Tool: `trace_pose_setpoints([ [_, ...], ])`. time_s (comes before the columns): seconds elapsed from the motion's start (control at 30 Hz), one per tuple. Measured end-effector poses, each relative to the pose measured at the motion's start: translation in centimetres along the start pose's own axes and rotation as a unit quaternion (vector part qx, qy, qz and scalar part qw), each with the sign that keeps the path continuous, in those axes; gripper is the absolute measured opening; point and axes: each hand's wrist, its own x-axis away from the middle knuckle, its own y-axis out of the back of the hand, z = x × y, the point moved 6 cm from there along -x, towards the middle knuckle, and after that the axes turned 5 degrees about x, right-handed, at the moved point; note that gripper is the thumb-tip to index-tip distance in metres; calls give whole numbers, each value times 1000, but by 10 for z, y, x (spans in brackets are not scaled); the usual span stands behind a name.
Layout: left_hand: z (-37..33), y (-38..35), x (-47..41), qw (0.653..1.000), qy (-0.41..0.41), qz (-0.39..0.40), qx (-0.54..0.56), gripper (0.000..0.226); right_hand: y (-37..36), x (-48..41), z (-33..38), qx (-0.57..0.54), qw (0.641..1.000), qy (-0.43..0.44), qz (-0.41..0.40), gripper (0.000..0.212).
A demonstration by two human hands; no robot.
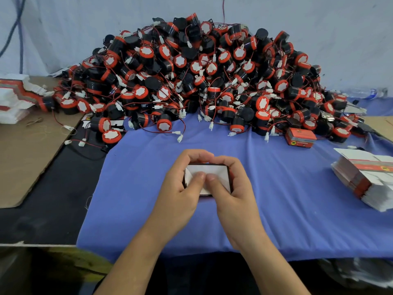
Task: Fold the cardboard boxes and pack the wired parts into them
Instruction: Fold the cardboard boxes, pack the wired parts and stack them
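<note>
A small cardboard box with white inner flaps and dark edges sits between both hands over the blue cloth. My left hand grips its left side, and my right hand grips its right side. Both thumbs press down on the white flaps, and the fingers curl over the far edge. A big heap of wired parts, black cylinders with red caps, red wires and white plugs, fills the back of the table. Whether a part lies inside the box is hidden.
A stack of flat unfolded boxes lies at the right, another stack at the far left. One folded red box rests by the heap's right foot. Brown cardboard sheet covers the left. The blue cloth ends at the near edge.
</note>
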Motion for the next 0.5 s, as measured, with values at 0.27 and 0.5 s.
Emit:
trace_pose_setpoints([
  [0.27, 1, 2, 0, 1000, 23, 2, 17, 34, 2, -2, 4, -53, 998, -15, -6, 21],
  [0.5, 6, 13, -6, 972, 181, 149, 15, 52, 16, -2, 12, -83, 996, 2, -21, 16],
])
